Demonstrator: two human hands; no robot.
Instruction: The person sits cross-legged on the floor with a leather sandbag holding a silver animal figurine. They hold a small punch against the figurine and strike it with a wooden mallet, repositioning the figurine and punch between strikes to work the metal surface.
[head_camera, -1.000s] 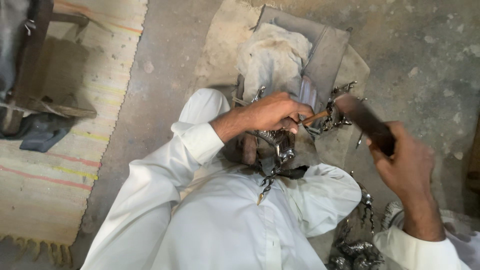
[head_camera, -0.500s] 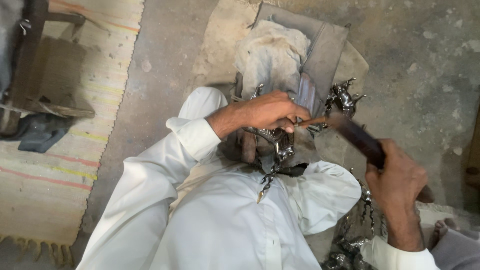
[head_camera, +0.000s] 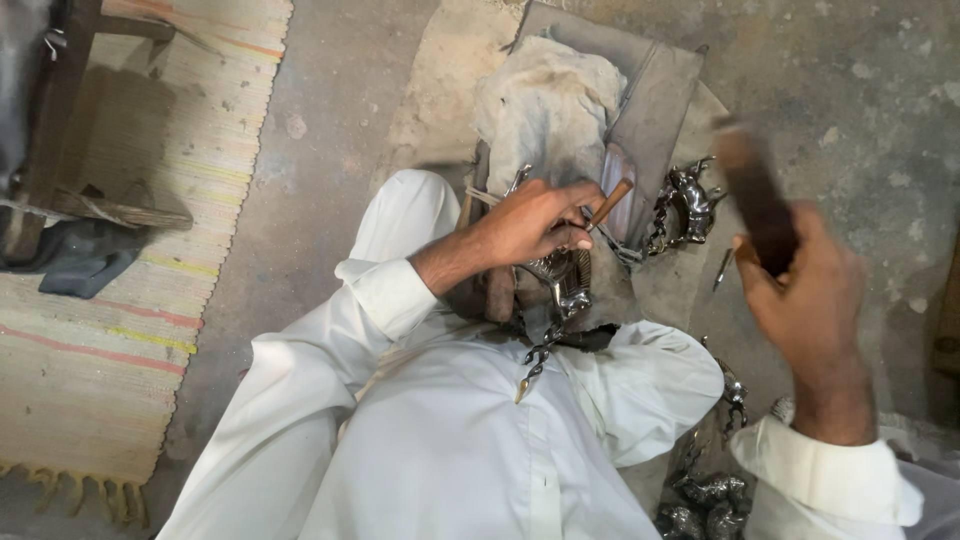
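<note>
My left hand (head_camera: 535, 222) grips a wooden-handled chisel (head_camera: 608, 203) and presses its tip onto a small silver metal figurine (head_camera: 562, 278) that rests on a block between my knees. Raised to the right, my right hand (head_camera: 808, 290) holds a dark wooden mallet (head_camera: 755, 197), blurred in motion, well clear of the chisel. I wear white sleeves and white clothes. Another shiny metal figurine (head_camera: 688, 205) lies on the floor just right of the chisel.
A grey cloth (head_camera: 545, 95) lies over a flat pad (head_camera: 660, 90) ahead of me on the concrete floor. A striped woven mat (head_camera: 120, 330) and a wooden stool leg (head_camera: 60, 110) are at the left. Several more metal figurines (head_camera: 705, 495) lie at bottom right.
My right hand has swung the mallet up and away from the chisel, after it was down near the chisel head. My left hand stays on the chisel and figurine.
</note>
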